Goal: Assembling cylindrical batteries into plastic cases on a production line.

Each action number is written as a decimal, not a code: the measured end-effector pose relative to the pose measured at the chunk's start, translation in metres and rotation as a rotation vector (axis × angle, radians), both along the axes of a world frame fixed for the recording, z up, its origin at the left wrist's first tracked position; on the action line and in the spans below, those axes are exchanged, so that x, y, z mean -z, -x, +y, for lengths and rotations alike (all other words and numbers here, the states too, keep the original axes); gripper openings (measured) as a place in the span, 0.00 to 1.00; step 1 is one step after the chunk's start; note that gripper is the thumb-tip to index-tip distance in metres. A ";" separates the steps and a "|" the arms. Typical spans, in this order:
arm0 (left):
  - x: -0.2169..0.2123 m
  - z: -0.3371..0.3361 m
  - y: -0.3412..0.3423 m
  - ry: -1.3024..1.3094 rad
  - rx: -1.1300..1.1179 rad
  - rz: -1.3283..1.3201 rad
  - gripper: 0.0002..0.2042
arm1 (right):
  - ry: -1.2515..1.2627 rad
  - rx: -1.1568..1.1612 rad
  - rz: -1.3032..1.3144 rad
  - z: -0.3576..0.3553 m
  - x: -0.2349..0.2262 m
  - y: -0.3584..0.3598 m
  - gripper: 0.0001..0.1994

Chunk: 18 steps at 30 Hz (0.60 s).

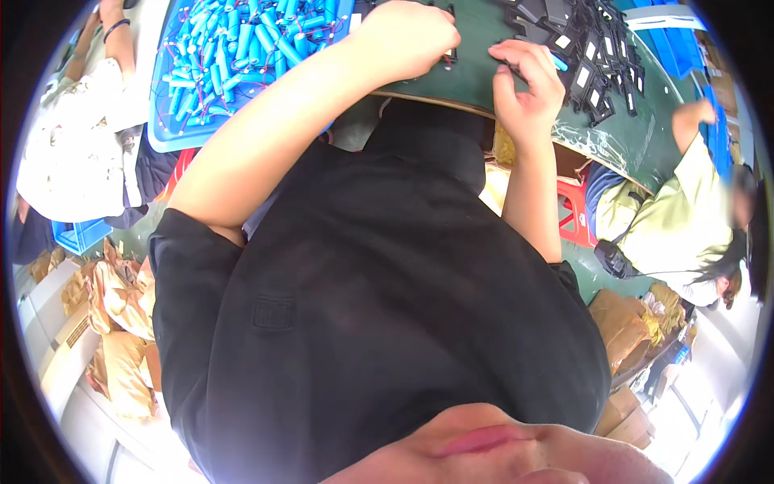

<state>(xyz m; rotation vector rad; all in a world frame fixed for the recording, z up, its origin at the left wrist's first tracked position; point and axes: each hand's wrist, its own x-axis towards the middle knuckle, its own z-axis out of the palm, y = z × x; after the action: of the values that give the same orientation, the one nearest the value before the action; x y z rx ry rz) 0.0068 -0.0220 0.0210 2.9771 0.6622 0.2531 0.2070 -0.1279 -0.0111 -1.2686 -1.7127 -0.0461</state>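
1. Here, the left hand was curled into a fist on the green table; whether it clamped anything, I cannot tell.
2. Beside it, the right hand pinched a small blue cylindrical cell between closed fingertips.
3. The cell probably handles light, rigid and smooth; grip mid-body.
4. Its long axis pointed up-left, away from the fingers.

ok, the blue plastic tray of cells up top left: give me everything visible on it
The blue plastic tray is shallow and rectangular with a raised rim. It is piled with loose light-blue cylindrical battery cells trailing thin red and dark wires, lying at all angles. It lies at the green worktop's left end, its near corner past the edge. The left forearm crosses in front; contact cannot be told.
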 end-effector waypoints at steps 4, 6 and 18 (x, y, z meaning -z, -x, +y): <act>0.005 0.003 -0.003 -0.057 0.029 -0.037 0.06 | 0.013 -0.018 0.070 0.017 -0.006 0.007 0.15; 0.010 0.005 -0.003 -0.103 0.036 -0.031 0.06 | 0.041 -0.035 0.167 0.021 -0.005 0.010 0.15; 0.018 0.003 -0.007 -0.334 -0.036 0.003 0.09 | 0.465 -0.004 -0.001 -0.006 -0.001 0.036 0.10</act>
<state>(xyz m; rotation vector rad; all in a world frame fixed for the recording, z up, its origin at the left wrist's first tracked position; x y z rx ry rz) 0.0135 -0.0194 0.0029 3.2827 0.7407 0.3987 0.1711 -0.1341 -0.0098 -1.5972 -1.7871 0.3738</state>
